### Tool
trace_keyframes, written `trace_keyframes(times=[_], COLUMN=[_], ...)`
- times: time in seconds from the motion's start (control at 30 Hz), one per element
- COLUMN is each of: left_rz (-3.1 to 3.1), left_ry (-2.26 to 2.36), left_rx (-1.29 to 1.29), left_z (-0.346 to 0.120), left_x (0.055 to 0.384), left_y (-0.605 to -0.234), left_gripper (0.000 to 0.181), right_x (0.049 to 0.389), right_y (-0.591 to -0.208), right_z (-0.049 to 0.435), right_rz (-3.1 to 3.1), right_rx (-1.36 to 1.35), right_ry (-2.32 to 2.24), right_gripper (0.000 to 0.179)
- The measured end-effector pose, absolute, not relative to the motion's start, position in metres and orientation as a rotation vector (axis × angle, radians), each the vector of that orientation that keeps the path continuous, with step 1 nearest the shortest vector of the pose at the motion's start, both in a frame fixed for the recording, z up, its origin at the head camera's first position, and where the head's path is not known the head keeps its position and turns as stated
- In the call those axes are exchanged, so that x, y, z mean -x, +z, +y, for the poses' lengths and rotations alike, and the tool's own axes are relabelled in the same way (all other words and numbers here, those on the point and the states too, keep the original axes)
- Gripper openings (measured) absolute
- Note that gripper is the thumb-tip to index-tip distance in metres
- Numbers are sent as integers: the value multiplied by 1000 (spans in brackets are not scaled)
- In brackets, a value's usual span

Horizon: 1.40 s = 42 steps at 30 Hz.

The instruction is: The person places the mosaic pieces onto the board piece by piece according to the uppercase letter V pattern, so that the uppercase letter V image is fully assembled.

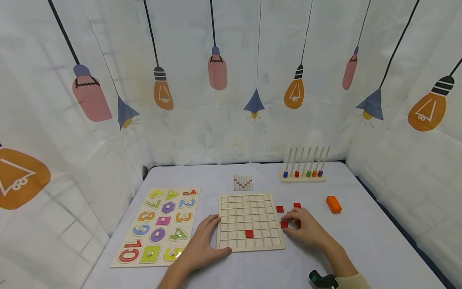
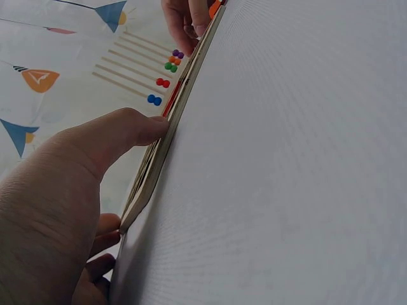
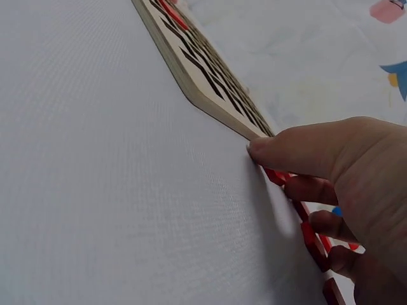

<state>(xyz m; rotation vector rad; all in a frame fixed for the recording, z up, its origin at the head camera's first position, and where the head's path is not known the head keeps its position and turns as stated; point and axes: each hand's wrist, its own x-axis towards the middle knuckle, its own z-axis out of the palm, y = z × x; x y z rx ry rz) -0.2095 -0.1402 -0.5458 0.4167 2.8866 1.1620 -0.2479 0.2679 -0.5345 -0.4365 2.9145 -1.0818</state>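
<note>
A square wooden grid board (image 1: 227, 223) lies flat in front of me, with one red tile (image 1: 249, 233) in a lower cell. My left hand (image 1: 202, 248) touches the board's near left corner, its thumb on the front edge and its fingers by the left side. Beyond the board's right edge, my right hand (image 1: 306, 228) has its thumb and forefinger around a small red square tile (image 1: 284, 224), seen edge-on in the right wrist view. Other loose red tiles lie about it, among them one tile (image 1: 279, 209) and a farther tile (image 1: 297, 205); some are partly hidden by the fingers.
Behind the board lies a small pattern card (image 1: 243, 182) with a grid and red squares. To the left is a number-and-shape puzzle board (image 1: 144, 224). An abacus of upright pegs (image 1: 302, 180) with coloured beads stands at the back right, and an orange block (image 1: 333, 204) farther right.
</note>
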Motion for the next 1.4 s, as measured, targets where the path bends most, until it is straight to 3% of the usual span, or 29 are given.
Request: trace_keyframes(times=[0.77,1.4], left_rz=[2873,2858], left_ry=[1179,1162], left_rx=[-418,-390], left_z=[-140,-142], left_x=[208,210], left_y=[-549,-548], left_gripper=[114,114], right_x=[246,250], right_y=[-534,-519], right_z=[265,250], right_rz=[2919,2941], right_rx=[402,531], right_ry=[-1095,-1137], right_gripper=[18,19])
